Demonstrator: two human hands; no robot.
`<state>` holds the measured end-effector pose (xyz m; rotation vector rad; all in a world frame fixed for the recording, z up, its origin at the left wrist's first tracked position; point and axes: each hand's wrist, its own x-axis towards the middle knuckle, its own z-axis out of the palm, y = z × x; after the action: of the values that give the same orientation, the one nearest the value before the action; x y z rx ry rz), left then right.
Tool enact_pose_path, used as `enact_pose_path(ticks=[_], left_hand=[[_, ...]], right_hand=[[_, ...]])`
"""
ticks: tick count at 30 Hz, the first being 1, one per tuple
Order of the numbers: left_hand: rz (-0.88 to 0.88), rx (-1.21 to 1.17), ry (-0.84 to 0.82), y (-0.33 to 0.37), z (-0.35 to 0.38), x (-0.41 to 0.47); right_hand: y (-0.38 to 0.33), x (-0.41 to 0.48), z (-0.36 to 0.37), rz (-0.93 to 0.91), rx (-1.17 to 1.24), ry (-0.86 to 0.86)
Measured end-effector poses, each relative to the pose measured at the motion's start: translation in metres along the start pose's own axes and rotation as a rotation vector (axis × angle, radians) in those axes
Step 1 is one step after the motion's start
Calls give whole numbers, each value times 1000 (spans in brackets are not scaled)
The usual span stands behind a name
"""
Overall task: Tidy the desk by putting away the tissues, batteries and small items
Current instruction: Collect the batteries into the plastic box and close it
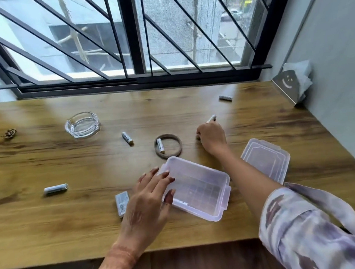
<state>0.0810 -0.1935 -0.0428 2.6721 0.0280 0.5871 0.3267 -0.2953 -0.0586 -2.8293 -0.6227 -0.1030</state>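
Gathering loose batteries appears to be the step in hand, and the main risk is a fumbled transfer: the battery (211,119) pinched in the right hand (211,138) is a smooth cylinder, gripped at one end only, and could slip and roll across the wooden desk (263,146) before reaching the clear plastic box (197,186). That box looks light, so a careless drop could shift it unless it is braced. Right hand closed around the battery, arm reaching forward past the box, with its lid (266,159) lying separately to the right. Left hand (147,203) flat, fingers spread and open, resting on the box's near-left rim, gripping nothing. Other batteries lie scattered: one inside a hair tie (168,145), one near the glass ashtray (82,124), more at the left edge. Tissues (299,77) sit in a holder in the far right corner, well apart.
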Motion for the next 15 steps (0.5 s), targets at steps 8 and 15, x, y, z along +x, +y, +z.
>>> enact_pose_path(ticks=[8, 15], left_hand=[[-6, 15, -5, -4, -12, -12], [-60, -37, -6, -15, -22, -45]], right_hand=[[2, -32, -40, 173, 517, 235], [-14, -138, -70, 263, 845, 309]])
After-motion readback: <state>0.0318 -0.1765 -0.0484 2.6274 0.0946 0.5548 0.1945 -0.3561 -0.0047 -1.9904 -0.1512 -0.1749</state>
